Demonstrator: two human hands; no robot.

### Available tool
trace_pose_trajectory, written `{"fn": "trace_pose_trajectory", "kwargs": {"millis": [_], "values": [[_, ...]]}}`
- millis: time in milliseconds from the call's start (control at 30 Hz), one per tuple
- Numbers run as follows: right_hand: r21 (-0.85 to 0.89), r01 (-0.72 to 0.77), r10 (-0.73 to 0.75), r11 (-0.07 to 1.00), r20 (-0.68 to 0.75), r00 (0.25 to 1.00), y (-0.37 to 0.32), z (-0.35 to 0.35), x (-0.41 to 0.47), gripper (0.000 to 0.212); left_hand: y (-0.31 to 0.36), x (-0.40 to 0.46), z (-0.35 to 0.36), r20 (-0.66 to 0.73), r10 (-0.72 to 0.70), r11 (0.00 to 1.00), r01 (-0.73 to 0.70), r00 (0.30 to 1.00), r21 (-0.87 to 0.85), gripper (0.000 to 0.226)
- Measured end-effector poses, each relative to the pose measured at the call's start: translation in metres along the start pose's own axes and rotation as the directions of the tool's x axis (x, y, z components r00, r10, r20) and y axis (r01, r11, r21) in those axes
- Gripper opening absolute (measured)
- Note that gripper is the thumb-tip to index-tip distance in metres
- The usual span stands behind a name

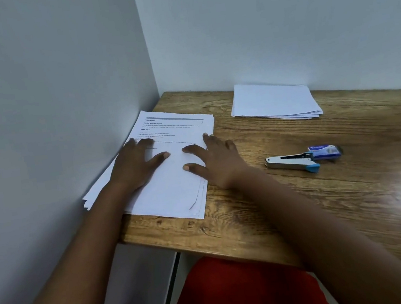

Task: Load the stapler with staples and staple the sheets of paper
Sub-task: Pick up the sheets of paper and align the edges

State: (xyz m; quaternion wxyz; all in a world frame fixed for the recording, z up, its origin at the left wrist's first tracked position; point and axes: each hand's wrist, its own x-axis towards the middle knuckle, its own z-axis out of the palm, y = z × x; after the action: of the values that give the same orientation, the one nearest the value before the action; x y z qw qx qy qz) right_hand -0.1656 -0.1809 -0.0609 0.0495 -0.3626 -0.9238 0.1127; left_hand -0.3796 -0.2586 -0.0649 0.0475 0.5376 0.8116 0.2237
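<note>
A loose stack of printed sheets (pixel 173 185) lies at the table's left edge against the wall. My left hand (pixel 135 163) rests flat on the stack's left half, fingers spread. On the stack's right edge lies my right hand (pixel 217 160), also flat with fingers apart. A silver stapler with a blue end (pixel 293 162) lies on the wood to the right, apart from both hands. A small blue box of staples (pixel 324 152) touches the stapler's far end.
A second pile of white sheets (pixel 274 101) sits at the back of the wooden table (pixel 302 210), near the rear wall. Walls close off the left and back sides. Red clothing (pixel 236 291) shows below the table's front edge.
</note>
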Motion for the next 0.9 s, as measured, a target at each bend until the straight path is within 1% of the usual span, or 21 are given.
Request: {"fn": "trace_pose_trajectory", "kwargs": {"millis": [267, 367, 433, 533, 633, 767, 833, 900], "values": [[0.017, -0.003, 0.004, 1.000, -0.020, 1.000, -0.002, 0.001, -0.002, 0.056, 0.002, -0.003, -0.002, 0.015, 0.001, 0.999, -0.001, 1.000, 0.035, 0.066], [0.038, 0.005, -0.004, 0.999, -0.036, 0.999, -0.003, 0.001, -0.004, 0.055, 0.004, -0.006, -0.003, -0.003, 0.007, 0.999, -0.006, 1.000, 0.044, 0.064], [0.071, 0.022, -0.017, 0.997, -0.071, 0.997, -0.004, 0.000, -0.006, 0.054, 0.006, -0.008, -0.003, -0.027, 0.021, 0.999, -0.020, 0.999, 0.048, 0.061], [0.142, 0.057, -0.038, 0.988, -0.131, 0.991, -0.007, -0.002, -0.009, 0.051, 0.009, -0.011, -0.001, -0.080, 0.040, 0.997, -0.034, 0.996, 0.069, 0.061], [0.172, 0.070, -0.030, 0.983, -0.223, 0.974, -0.009, -0.004, -0.014, 0.047, 0.012, -0.014, 0.000, -0.139, 0.060, 0.998, -0.055, 0.988, 0.035, 0.061], [0.193, 0.094, -0.039, 0.977, -0.271, 0.962, -0.009, -0.001, -0.016, 0.048, 0.014, -0.017, -0.004, -0.278, 0.141, 0.989, -0.145, 0.950, 0.007, 0.050], [0.273, 0.126, -0.043, 0.954, -0.292, 0.956, -0.005, 0.000, -0.016, 0.054, 0.015, -0.020, -0.004, -0.351, 0.167, 0.983, -0.184, 0.921, -0.015, 0.045], [0.427, 0.190, -0.033, 0.884, -0.347, 0.937, -0.001, 0.001, -0.016, 0.060, 0.016, -0.023, -0.006, -0.408, 0.121, 0.975, -0.185, 0.905, -0.121, 0.042]]}}
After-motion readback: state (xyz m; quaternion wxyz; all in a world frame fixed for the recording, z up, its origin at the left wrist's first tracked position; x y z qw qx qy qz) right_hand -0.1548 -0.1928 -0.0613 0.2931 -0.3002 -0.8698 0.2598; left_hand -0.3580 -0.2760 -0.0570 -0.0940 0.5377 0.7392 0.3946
